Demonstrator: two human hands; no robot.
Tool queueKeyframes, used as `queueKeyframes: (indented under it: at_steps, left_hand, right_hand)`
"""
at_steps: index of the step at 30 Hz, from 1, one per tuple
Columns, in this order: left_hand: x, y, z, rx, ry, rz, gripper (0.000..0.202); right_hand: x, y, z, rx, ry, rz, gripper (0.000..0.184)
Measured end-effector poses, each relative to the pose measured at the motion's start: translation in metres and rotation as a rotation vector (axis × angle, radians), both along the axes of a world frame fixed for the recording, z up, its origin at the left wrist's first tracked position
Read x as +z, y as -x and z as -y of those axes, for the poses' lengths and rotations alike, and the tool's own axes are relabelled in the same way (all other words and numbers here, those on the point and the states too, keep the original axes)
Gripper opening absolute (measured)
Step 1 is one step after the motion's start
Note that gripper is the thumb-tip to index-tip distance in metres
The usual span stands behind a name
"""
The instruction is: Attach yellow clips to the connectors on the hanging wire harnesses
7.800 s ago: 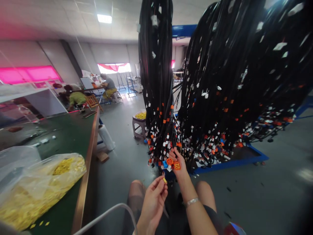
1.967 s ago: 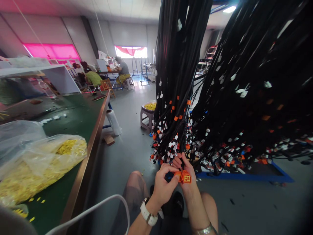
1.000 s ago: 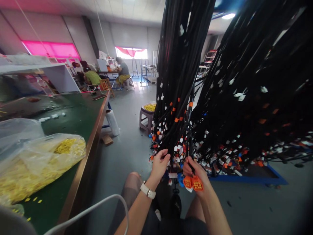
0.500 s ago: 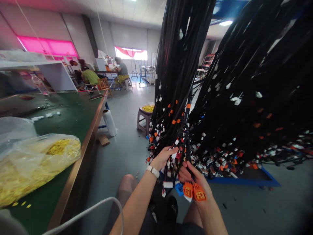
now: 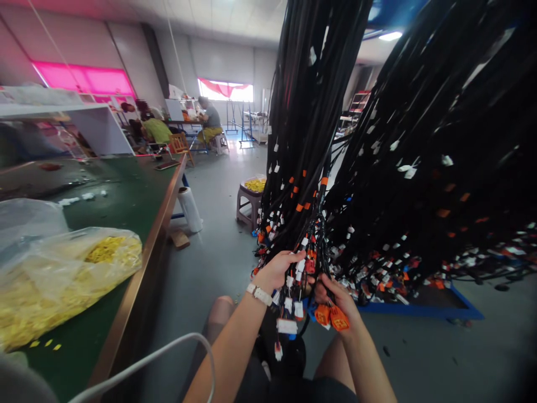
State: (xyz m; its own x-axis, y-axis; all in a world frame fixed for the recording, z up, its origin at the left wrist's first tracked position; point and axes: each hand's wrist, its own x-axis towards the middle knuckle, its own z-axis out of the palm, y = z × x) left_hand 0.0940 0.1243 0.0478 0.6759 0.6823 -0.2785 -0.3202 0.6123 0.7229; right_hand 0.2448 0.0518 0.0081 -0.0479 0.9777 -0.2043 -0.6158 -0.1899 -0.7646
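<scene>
A thick bundle of black wire harnesses (image 5: pixel 310 112) hangs down in front of me, its lower ends fanning into many connectors. My left hand (image 5: pixel 279 270), with a white watch on the wrist, is closed around the wires of one branch. White connectors (image 5: pixel 287 326) dangle below it, and a red connector (image 5: pixel 311 262) is just to its right. My right hand (image 5: pixel 335 294) is closed on another branch of the wires. Orange connectors (image 5: pixel 339 318) and a blue connector (image 5: pixel 311 311) hang under its fingers. The wires inside both fists are partly hidden.
A second mass of harnesses (image 5: pixel 428 157) hangs at right above a blue-rimmed tray (image 5: pixel 423 309). To the left, a green-topped table (image 5: pixel 121 190) bears a plastic bag of yellow pieces (image 5: pixel 84 280). A stool (image 5: pixel 248 196) holds more yellow pieces. Other people sit further back.
The orange connectors have risen slightly and turned under my right hand. More white connectors now show hanging free below my left hand.
</scene>
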Motion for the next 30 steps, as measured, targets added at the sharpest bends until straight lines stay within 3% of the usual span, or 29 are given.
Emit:
queueKeyframes:
  at_steps: [5,12,17,21,25,30]
  left_hand:
    - [-0.002,0.002,0.002,-0.021,0.010,-0.007,0.033]
    - [-0.020,0.003,0.012,0.067,-0.048,-0.085,0.036]
    - [-0.030,0.015,0.015,-0.013,-0.083,-0.127,0.036]
    - [-0.046,0.025,0.019,-0.046,-0.013,-0.119,0.037]
    - [-0.061,0.025,0.027,0.039,0.075,-0.100,0.035]
    - [-0.053,0.020,0.040,0.116,0.171,-0.029,0.022]
  right_hand:
    - [-0.003,-0.001,-0.002,0.023,0.012,-0.089,0.026]
    - [-0.007,0.004,-0.006,0.057,0.029,-0.223,0.020]
    - [-0.012,0.003,-0.009,0.066,0.024,-0.229,0.018]
    - [-0.018,0.001,-0.011,0.036,0.016,-0.210,0.016]
    - [-0.022,0.001,-0.013,0.055,0.015,-0.223,0.016]
    - [-0.018,0.003,-0.011,0.071,0.014,-0.242,0.016]
